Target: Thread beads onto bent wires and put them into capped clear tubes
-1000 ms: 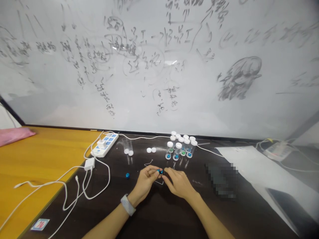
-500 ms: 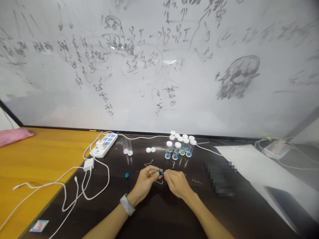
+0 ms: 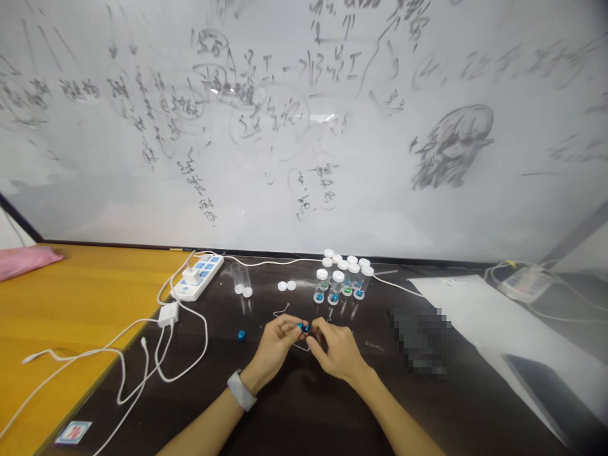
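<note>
My left hand (image 3: 274,345) pinches a small shiny blue metal piece (image 3: 305,328) between thumb and fingertips, above the dark table. Just right of it is my right hand (image 3: 338,349), thumb and index finger apart, with nothing visible between them. A thin bent wire-like tool (image 3: 300,347) lies on the table under the hands, partly covered by them. Left of my left hand, another round blue piece (image 3: 241,335) rests on the table.
Several white-capped clear vials (image 3: 336,288) with blue or green pieces stand behind the hands. Two uncapped tubes (image 3: 243,282) and two white caps (image 3: 287,286) are further left. A power strip (image 3: 199,278) with white cables (image 3: 205,342) lies left; a white sheet (image 3: 475,316) is right.
My right hand's thumb and index finger have parted and drawn slightly away from the blue piece. My left hand keeps its pinch on it.
</note>
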### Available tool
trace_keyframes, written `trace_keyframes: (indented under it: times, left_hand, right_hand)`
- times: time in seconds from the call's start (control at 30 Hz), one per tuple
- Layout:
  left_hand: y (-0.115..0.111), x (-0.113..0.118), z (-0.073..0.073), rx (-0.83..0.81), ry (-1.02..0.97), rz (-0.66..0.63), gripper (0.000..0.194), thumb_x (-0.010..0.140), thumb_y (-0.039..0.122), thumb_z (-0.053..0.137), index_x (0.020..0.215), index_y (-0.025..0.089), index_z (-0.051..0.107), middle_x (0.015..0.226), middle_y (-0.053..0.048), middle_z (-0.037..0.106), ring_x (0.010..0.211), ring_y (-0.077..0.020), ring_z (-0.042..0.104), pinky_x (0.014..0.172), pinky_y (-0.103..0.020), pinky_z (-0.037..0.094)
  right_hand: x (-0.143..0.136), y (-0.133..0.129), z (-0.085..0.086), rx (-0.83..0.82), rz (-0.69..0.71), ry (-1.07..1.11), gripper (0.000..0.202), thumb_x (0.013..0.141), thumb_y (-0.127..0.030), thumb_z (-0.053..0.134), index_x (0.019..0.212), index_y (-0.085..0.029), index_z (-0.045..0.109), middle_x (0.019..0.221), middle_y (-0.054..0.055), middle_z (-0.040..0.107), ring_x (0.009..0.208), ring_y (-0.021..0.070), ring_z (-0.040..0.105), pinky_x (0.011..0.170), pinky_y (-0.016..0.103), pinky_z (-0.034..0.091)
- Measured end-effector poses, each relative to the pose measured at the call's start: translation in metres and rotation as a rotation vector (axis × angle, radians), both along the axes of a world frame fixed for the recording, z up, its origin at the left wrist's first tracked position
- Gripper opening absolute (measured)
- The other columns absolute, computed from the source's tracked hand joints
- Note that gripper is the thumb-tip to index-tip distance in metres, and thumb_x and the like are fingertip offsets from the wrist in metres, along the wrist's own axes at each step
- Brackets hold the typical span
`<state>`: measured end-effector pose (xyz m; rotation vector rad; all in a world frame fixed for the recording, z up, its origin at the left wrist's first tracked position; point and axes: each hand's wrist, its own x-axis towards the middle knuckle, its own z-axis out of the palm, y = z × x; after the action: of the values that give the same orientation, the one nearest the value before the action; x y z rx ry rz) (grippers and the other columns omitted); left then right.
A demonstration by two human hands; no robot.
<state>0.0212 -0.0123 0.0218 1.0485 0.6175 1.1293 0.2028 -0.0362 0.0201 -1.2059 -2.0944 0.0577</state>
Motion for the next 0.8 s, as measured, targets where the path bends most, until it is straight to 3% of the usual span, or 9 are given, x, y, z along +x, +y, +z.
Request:
trace_keyframes:
  times: [0.1, 0.27, 0.37, 0.43, 0.63, 0.8]
  left_hand:
    - [-0.0004, 0.0001, -0.0006, 0.001, 0.003, -0.005, 0.02, 0.078, 0.028, 0.081, 0.092, 0.015, 0.074, 0.095, -0.009, 0.075, 0.082, -0.016, 0.067, 0.081, -0.027, 0.051]
    - [-0.0003, 0.0006, -0.0034, 0.028, 0.02, -0.019, 0.02, 0.079, 0.027, 0.081, 0.093, 0.015, 0.074, 0.092, -0.008, 0.075, 0.079, -0.0145, 0.066, 0.08, -0.027, 0.051]
    - [-0.0004, 0.0006, -0.0026, 0.03, 0.019, -0.011, 0.018, 0.08, 0.026, 0.08, 0.093, 0.015, 0.074, 0.093, -0.008, 0.075, 0.081, -0.0153, 0.066, 0.08, -0.027, 0.051]
    - [-0.0004, 0.0005, -0.0018, 0.026, 0.011, -0.011, 0.018, 0.08, 0.026, 0.08, 0.093, 0.015, 0.074, 0.094, -0.008, 0.075, 0.082, -0.0153, 0.066, 0.08, -0.026, 0.051]
    - [0.0004, 0.0005, -0.0009, 0.024, 0.01, -0.019, 0.018, 0.08, 0.026, 0.08, 0.092, 0.015, 0.074, 0.091, -0.008, 0.075, 0.079, -0.0147, 0.066, 0.08, -0.026, 0.05]
    - [0.0004, 0.0004, 0.0014, 0.008, 0.0, -0.013, 0.018, 0.079, 0.026, 0.081, 0.092, 0.015, 0.074, 0.093, -0.008, 0.075, 0.082, -0.0152, 0.066, 0.079, -0.025, 0.05]
  right_hand:
    - [0.0006, -0.0001, 0.0017, 0.03, 0.017, -0.049, 0.018, 0.1, -0.033, 0.047, 0.105, -0.018, 0.057, 0.084, 0.005, 0.069, 0.072, 0.0181, 0.065, 0.063, 0.027, 0.038]
    - [0.0006, 0.0008, 0.0001, -0.03, -0.001, -0.026, 0.037, 0.106, -0.026, 0.03, 0.077, -0.02, 0.053, 0.068, 0.001, 0.064, 0.061, 0.0147, 0.061, 0.06, 0.026, 0.034]
    - [0.0029, -0.0001, 0.0025, -0.01, -0.007, -0.017, 0.02, 0.101, -0.034, 0.045, 0.094, -0.019, 0.055, 0.077, 0.003, 0.066, 0.066, 0.0165, 0.063, 0.062, 0.026, 0.036]
    - [0.0034, -0.0001, 0.0032, 0.019, 0.012, -0.054, 0.019, 0.099, -0.035, 0.048, 0.102, -0.018, 0.056, 0.084, 0.005, 0.068, 0.072, 0.0182, 0.064, 0.063, 0.026, 0.036]
    - [-0.0041, 0.0012, -0.0051, -0.018, 0.006, -0.013, 0.037, 0.106, -0.025, 0.03, 0.075, -0.021, 0.05, 0.068, 0.002, 0.064, 0.062, 0.0154, 0.062, 0.06, 0.026, 0.033]
    - [-0.0024, -0.0017, -0.0022, -0.009, -0.001, 0.032, 0.016, 0.098, -0.034, 0.05, 0.101, -0.019, 0.054, 0.08, 0.003, 0.067, 0.067, 0.0172, 0.064, 0.063, 0.026, 0.037]
